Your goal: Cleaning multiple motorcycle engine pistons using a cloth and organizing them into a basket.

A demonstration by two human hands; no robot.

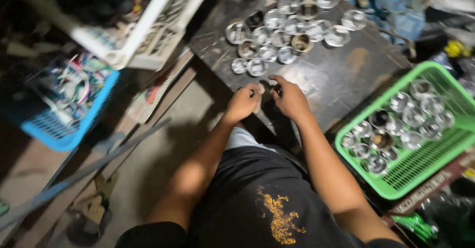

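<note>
My left hand (243, 103) and my right hand (289, 98) meet at the near edge of a dark worktable (346, 75). Both pinch a small dark part (269, 89) between their fingertips; blur hides its exact shape. Beyond my hands, several shiny round metal cups (287, 25) lie clustered on the table's far side.
A green plastic basket (425, 164) at the right holds several more metal cups. A blue basket (69, 104) of mixed parts sits at the left, with a white crate (143, 25) behind it. Boards and scrap lie on the floor at lower left.
</note>
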